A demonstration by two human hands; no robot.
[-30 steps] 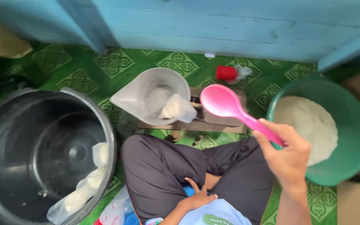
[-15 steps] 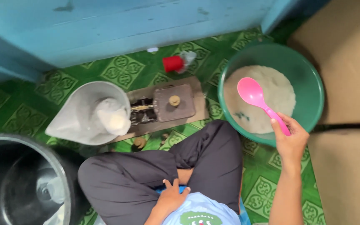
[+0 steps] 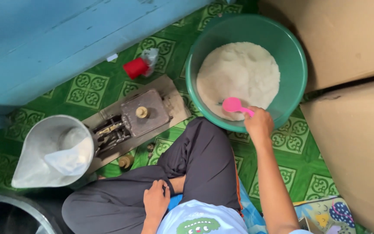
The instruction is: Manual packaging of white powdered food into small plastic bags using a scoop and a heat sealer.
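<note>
Your right hand (image 3: 259,122) is closed around the pink scoop (image 3: 234,105), its bowl sitting in the white powder (image 3: 239,73) inside the green basin (image 3: 291,47). Your left hand (image 3: 156,201) lies open on your dark trousers (image 3: 195,169), holding nothing. Balance scale (image 3: 143,113) sits left of the basin.

Pink plastic scoop (image 3: 233,105) dips into white powder (image 3: 239,73) inside green basin (image 3: 291,52).
</note>
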